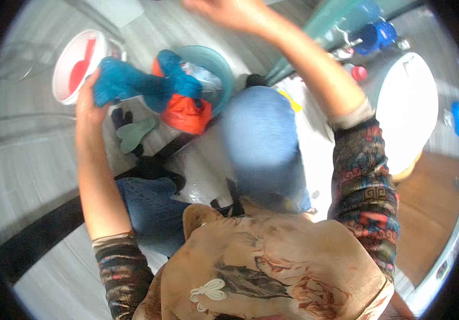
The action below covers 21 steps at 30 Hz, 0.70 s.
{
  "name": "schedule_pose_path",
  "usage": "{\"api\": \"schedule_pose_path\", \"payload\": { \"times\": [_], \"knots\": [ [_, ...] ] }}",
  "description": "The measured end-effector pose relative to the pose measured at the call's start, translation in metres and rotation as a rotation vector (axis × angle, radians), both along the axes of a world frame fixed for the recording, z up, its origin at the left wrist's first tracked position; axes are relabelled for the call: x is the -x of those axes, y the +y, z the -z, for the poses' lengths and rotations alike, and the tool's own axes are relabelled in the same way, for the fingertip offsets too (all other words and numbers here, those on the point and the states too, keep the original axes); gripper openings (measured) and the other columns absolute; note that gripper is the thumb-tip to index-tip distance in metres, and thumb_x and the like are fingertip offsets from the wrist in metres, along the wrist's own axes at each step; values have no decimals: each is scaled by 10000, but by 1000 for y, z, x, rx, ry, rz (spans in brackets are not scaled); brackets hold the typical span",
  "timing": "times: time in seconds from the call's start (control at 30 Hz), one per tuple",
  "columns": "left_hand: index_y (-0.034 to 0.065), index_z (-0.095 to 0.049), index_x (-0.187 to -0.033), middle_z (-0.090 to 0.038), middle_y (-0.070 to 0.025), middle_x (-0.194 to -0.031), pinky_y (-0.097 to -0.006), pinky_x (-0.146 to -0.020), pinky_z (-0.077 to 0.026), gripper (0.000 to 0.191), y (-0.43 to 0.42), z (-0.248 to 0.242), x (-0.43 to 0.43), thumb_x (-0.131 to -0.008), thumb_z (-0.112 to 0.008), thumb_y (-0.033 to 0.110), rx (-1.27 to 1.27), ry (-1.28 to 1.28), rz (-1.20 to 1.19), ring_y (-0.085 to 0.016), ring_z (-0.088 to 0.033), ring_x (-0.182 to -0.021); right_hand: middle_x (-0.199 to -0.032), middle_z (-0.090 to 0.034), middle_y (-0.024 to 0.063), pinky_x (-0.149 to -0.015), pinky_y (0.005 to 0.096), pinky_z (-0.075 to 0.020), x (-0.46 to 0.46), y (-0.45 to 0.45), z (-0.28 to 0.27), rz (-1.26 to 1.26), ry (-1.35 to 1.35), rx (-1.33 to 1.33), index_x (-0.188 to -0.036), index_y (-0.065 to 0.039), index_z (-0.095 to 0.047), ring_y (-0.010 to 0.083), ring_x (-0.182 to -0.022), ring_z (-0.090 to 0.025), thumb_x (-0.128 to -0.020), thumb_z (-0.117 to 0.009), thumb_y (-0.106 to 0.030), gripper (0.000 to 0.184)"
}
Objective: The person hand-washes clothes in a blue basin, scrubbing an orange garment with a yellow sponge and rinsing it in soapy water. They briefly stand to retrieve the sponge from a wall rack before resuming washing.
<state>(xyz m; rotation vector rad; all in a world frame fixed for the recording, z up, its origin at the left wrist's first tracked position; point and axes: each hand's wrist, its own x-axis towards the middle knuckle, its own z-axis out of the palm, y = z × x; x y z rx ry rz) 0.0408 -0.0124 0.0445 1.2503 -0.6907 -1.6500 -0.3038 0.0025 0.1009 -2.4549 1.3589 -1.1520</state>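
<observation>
My left hand (90, 94) grips one end of a wet-looking blue and orange cloth item (129, 82), beside a white bucket (59, 76) with a red dipper (78, 76) in it. The item stretches right to a teal plastic basin (223, 68), where its orange part (187, 115) hangs over the rim; a pale cloth (201, 76) lies inside the basin. My right hand (225, 12) is raised at the top edge, blurred and partly cut off. Whether it holds anything cannot be told.
Green slippers (135, 134) lie on the grey floor below the bucket. A glass panel (321, 28) stands at the upper right, near blue containers (375, 38), a bottle with a pink cap (358, 73) and a white toilet lid (407, 116). My denim-covered knee (263, 124) is beside the basin.
</observation>
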Motion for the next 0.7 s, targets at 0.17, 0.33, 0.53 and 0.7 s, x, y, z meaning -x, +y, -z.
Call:
{"api": "schedule_pose_path", "payload": {
  "times": [0.17, 0.33, 0.53, 0.7],
  "knots": [
    [8, -516, -1141, -594, -115, -1079, -373, -870, -455, 362, 4, -1, 7, -884, -539, 263, 4, 48, 35, -237, -575, -966, -743, -604, 169, -602, 415, -447, 116, 147, 158, 309, -215, -558, -816, -36, -608, 336, -671, -586, -815, -547, -257, 229],
    [26, -509, -1157, -592, -100, -1084, -365, -861, -468, 353, 9, 4, 16, -892, -533, 258, -60, -14, -87, -234, -572, -979, -973, -608, 169, -768, 441, -460, 171, 216, 286, 803, 279, -968, -950, -66, -600, 323, -903, -597, -791, -514, -209, 230],
    [63, -515, -1164, -598, -77, -1084, -370, -854, -460, 366, 14, 14, 28, -874, -553, 284, -95, -48, -49, -223, -574, -978, -1166, -494, 134, -837, 413, -439, 168, 195, 358, 851, 571, -1039, -1141, -72, -484, 303, -1010, -556, -798, -500, -153, 352],
    [109, -544, -1133, -633, -44, -1004, -330, -793, -486, 368, 18, 14, 40, -830, -618, 305, -137, -130, -68, -191, -601, -923, -1154, -487, 123, -825, 409, -446, 166, 177, 386, 869, 626, -1090, -1189, -82, -438, 299, -981, -573, -796, -512, -149, 406]
  ]
}}
